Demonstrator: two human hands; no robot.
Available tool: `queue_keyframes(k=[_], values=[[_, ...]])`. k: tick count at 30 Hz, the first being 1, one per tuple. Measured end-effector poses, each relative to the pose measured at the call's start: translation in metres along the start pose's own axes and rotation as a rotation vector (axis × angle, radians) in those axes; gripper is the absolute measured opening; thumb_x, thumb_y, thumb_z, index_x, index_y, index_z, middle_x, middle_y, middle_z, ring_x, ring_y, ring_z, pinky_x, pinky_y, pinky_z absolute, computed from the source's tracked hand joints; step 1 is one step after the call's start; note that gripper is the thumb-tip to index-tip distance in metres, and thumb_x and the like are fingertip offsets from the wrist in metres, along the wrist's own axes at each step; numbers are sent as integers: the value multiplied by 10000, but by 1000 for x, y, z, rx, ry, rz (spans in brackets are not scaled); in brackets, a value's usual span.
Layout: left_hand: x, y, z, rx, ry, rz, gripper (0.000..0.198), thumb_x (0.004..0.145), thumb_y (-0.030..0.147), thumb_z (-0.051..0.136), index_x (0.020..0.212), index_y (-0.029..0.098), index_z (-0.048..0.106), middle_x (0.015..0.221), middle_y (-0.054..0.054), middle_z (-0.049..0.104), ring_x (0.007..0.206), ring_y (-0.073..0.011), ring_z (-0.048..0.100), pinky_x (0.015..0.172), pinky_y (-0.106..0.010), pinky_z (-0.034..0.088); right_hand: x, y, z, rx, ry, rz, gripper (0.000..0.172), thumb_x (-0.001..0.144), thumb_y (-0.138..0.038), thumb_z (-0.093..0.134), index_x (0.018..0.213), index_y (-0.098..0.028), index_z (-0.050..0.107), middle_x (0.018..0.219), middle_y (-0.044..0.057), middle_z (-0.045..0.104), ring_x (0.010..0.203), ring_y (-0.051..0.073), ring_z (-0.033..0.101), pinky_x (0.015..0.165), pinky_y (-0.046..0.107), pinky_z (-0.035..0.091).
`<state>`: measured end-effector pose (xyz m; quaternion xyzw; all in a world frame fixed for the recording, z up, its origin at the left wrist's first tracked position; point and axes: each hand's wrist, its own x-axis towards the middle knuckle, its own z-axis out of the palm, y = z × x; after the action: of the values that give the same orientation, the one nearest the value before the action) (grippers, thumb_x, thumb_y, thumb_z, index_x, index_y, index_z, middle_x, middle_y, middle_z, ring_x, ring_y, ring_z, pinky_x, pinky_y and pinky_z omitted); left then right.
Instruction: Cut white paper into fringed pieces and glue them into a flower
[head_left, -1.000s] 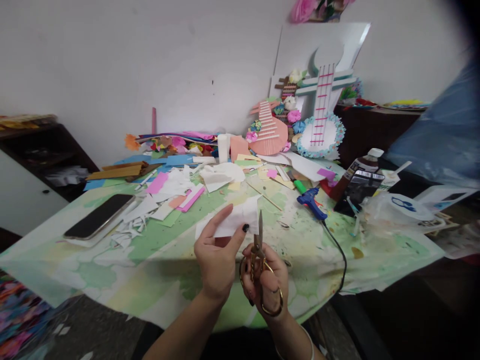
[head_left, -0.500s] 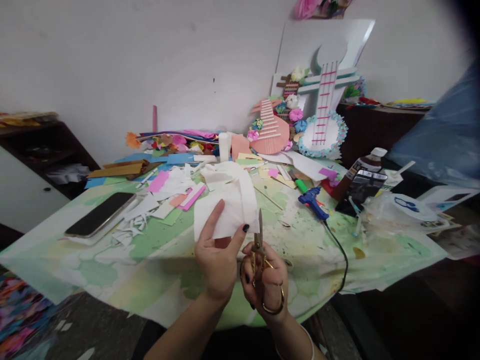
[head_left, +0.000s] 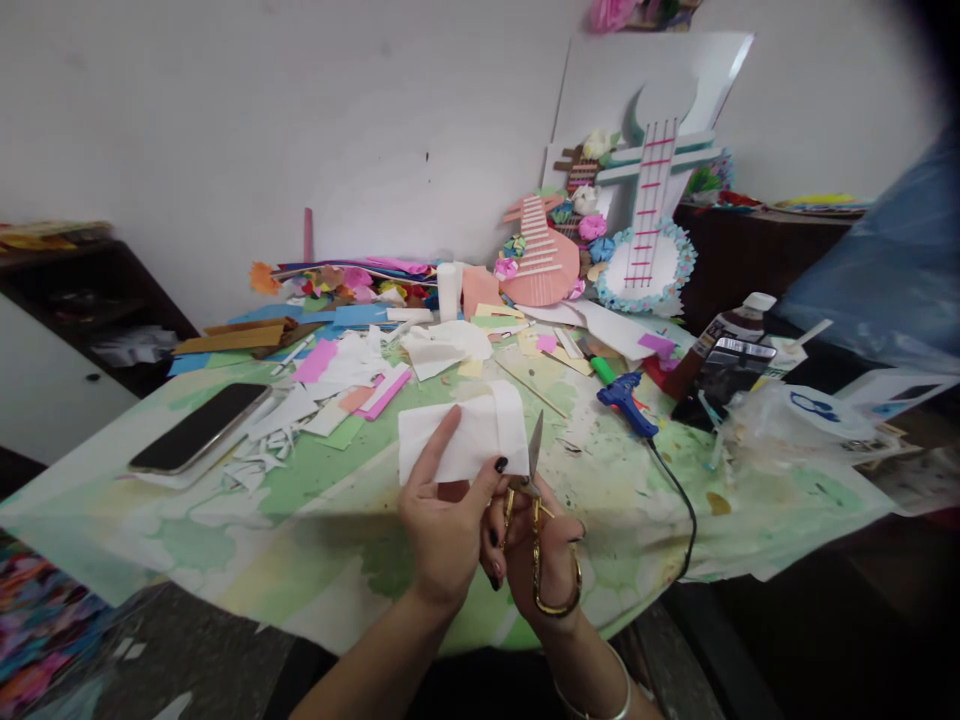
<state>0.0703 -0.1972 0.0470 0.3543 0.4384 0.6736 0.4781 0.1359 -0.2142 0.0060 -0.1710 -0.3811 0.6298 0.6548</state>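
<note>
My left hand grips a folded piece of white paper, thumb and a finger on its near face and the other fingers behind. In my right hand is a pair of gold-handled scissors, its loops around the thumb and fingers. The visible blade points up and away beside the paper's right edge, and the handles are spread. Whether the other blade lies behind the paper is hidden. Beyond the paper lies a crumpled white paper piece on the table.
Paper scraps and a phone lie to the left. At right are a blue glue gun with a black cord, a brown bottle and a plastic bag. Paper guitar-like decorations lean on the wall.
The white paper has come lower and nearer, uncovering the crumpled piece behind it. My right hand has shifted slightly right, and the scissors' handles have spread wider.
</note>
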Motion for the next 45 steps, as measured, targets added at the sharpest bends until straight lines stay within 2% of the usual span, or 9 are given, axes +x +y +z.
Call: queue_keyframes(k=[6, 10, 15, 20, 23, 28, 36, 41, 45], values=[[-1, 0, 1, 11, 51, 6, 680, 700, 247, 742, 1330, 258, 485, 475, 68, 622, 226, -70, 441, 225, -144, 380, 2, -1, 1, 47, -14, -3, 586, 693, -737, 559, 976, -224, 589, 598, -50, 457, 357, 52, 326, 322, 186, 303], [-2, 1, 1, -23, 42, -16, 699, 691, 228, 745, 1336, 254, 478, 514, 55, 653, 250, -69, 473, 271, -147, 442, 2, 1, 1, 78, -8, -24, 581, 673, -730, 590, 939, -213, 578, 584, -60, 470, 350, 48, 352, 315, 161, 297], [-2, 2, 0, -74, -5, -52, 765, 699, 249, 738, 1387, 290, 406, 420, 93, 572, 212, -84, 437, 201, -148, 365, 0, -4, 3, 42, -40, -16, 610, 702, -753, 528, 996, -222, 585, 616, -42, 460, 392, 68, 364, 360, 193, 332], [-1, -1, -2, -95, -56, -63, 793, 704, 255, 738, 1408, 283, 375, 419, 83, 572, 224, -96, 460, 207, -161, 387, -1, -10, 2, 5, -34, 40, 595, 708, -754, 516, 1009, -246, 590, 623, -24, 453, 423, 102, 372, 383, 232, 335], [-3, 0, -2, -121, -74, -89, 816, 701, 261, 732, 1420, 299, 347, 416, 92, 568, 206, -103, 445, 170, -167, 350, -1, -9, 1, 18, -16, 27, 607, 691, -751, 540, 1027, -248, 592, 618, -29, 455, 406, 93, 351, 369, 226, 311], [-6, 1, -1, -138, -80, -103, 810, 717, 243, 715, 1427, 283, 327, 426, 92, 568, 212, -103, 457, 189, -162, 369, -1, -7, 1, 42, -12, -4, 630, 671, -749, 569, 1022, -228, 604, 603, -45, 456, 388, 65, 343, 351, 189, 301], [-3, -2, -1, -148, 1, -73, 772, 655, 196, 759, 1357, 240, 441, 581, 38, 661, 342, -84, 550, 352, -167, 500, -1, -3, -3, 73, 4, 8, 564, 661, -685, 645, 949, -201, 600, 575, -58, 483, 336, 30, 340, 304, 143, 299], [-2, 0, 2, -183, 46, -56, 755, 610, 175, 788, 1306, 221, 500, 668, 16, 678, 459, -78, 606, 456, -153, 537, -2, -4, -3, 80, -21, 47, 447, 713, -593, 671, 909, -206, 563, 532, -81, 477, 276, 17, 302, 264, 126, 259], [-2, -1, 1, -184, 31, -43, 733, 617, 180, 788, 1294, 226, 510, 694, 9, 684, 489, -85, 621, 485, -163, 551, -4, -6, -2, 49, -37, 40, 454, 722, -602, 657, 917, -206, 552, 511, -95, 434, 276, 10, 265, 267, 118, 220]])
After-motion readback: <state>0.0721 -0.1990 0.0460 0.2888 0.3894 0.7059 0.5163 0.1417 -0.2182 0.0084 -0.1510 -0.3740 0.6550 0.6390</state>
